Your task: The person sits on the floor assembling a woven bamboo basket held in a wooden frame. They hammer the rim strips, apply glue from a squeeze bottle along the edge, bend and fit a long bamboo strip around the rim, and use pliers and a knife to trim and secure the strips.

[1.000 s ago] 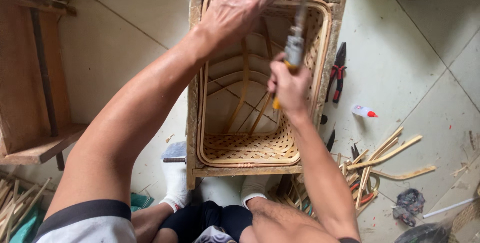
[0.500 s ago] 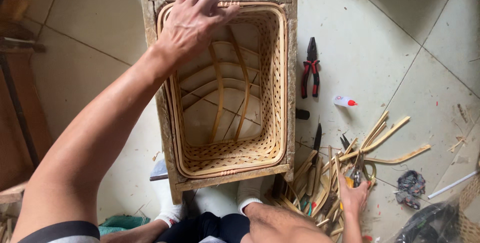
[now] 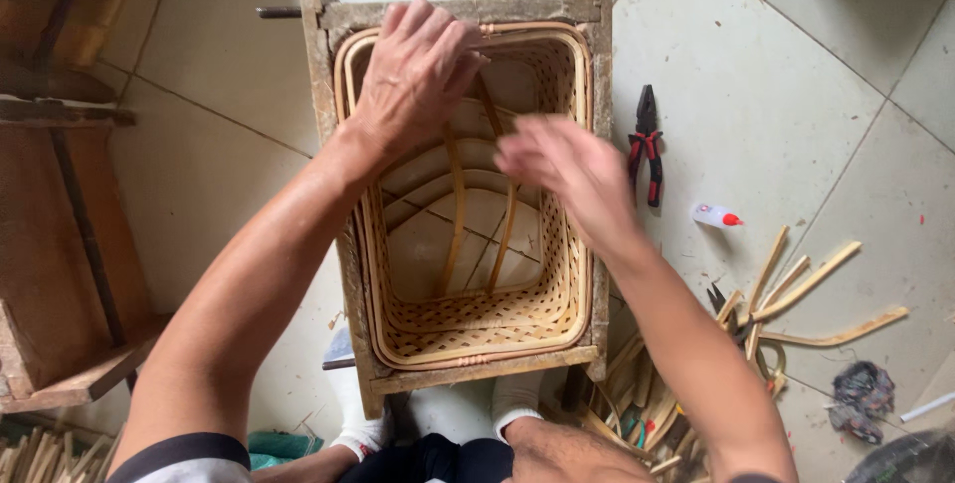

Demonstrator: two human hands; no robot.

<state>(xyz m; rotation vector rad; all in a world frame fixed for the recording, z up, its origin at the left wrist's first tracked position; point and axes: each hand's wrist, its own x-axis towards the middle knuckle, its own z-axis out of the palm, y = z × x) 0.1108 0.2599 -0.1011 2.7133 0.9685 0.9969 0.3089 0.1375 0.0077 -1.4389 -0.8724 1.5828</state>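
Your left hand grips the woven bamboo basket rim; your right hand, blurred, hovers empty; steady it next.

A pale tiled floor carries a wooden frame holding a woven basket, red-handled pliers, a small white bottle, bamboo strips and a crumpled rag.

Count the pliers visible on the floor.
1: red-handled pliers lie on the tiles right of the basket, above a small glue bottle. More tools may hide in the bamboo strips lower right.
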